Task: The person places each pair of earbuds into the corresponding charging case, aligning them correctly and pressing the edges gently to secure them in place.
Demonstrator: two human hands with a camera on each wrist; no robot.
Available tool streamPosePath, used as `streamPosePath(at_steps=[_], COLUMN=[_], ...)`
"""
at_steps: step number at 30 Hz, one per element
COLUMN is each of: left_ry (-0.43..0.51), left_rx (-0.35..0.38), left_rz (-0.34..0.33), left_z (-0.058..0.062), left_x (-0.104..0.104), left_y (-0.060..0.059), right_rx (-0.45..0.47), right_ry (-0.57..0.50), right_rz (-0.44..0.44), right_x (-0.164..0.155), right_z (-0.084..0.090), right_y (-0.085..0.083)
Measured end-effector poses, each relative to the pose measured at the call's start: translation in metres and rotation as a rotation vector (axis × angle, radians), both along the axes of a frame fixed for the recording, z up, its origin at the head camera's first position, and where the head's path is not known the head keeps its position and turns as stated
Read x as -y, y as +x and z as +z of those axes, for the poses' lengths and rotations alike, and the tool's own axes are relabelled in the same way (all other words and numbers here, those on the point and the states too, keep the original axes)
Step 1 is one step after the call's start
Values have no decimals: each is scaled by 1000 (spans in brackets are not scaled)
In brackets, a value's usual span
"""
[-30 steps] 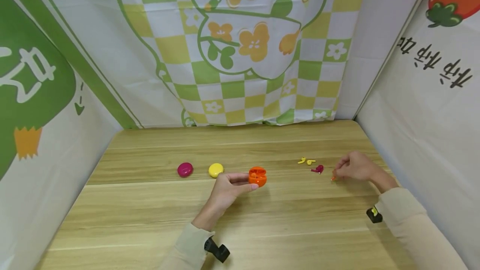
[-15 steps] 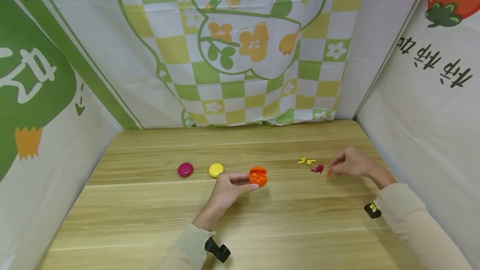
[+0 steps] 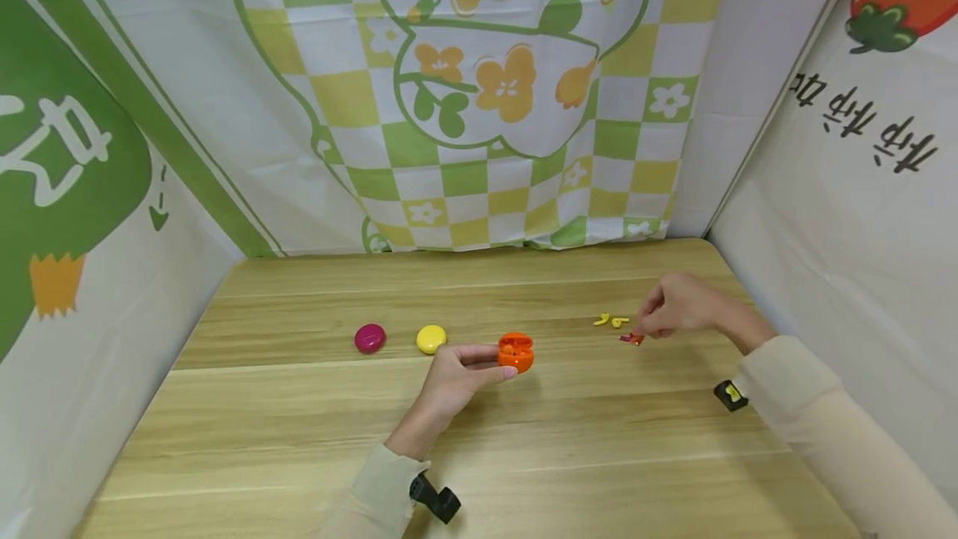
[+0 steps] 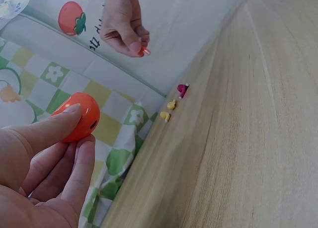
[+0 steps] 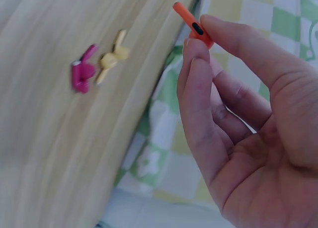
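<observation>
My left hand (image 3: pixel 447 383) holds an orange earbud case (image 3: pixel 516 358) above the table, its lid raised. Something orange shows in the case's opening, perhaps an earbud; it is too small to be sure. Between thumb and fingertips my right hand (image 3: pixel 683 304) pinches an orange earbud (image 5: pixel 191 23), its stem pointing away from the palm. In the head view this earbud overlaps the magenta earbuds (image 5: pixel 83 71), while the right wrist view shows it raised apart from them. Two yellow earbuds (image 5: pixel 108 60) lie beside the magenta pair on the table.
A magenta case (image 3: pixel 370 338) and a yellow case (image 3: pixel 431 339), both with lids down, stand left of my left hand on the wooden table (image 3: pixel 299 439). Printed cloth (image 3: pixel 479 190) hangs along the back edge, with white walls at both sides.
My right hand has moved left and a little toward the back, carrying the orange earbud from the right of the magenta earbuds to over them. The left hand and case stay nearly still.
</observation>
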State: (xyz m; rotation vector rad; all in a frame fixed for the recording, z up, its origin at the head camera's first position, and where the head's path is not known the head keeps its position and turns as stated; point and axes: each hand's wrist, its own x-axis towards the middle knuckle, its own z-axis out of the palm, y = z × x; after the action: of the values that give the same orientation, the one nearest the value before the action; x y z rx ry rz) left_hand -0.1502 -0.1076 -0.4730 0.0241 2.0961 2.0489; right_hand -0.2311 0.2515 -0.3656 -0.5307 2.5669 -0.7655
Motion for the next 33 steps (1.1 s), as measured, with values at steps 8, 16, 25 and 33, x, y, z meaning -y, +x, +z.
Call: streamPosePath(at_steps=[8, 16, 25, 33], left_ry=[-3, 22, 7, 15], left_rx=[-3, -8, -4, -6], left_rz=[-3, -4, 4, 12], left_z=[1, 3, 3, 2], left_x=[1, 3, 2, 3], left_y=[0, -1, 0, -1], right_rx=[41, 191, 240, 228], right_ry=[44, 33, 55, 89], right_rz=[23, -46, -24, 12], right_x=[35, 62, 89, 116], right_z=[21, 33, 41, 46], right_y=[-4, -12, -18, -16])
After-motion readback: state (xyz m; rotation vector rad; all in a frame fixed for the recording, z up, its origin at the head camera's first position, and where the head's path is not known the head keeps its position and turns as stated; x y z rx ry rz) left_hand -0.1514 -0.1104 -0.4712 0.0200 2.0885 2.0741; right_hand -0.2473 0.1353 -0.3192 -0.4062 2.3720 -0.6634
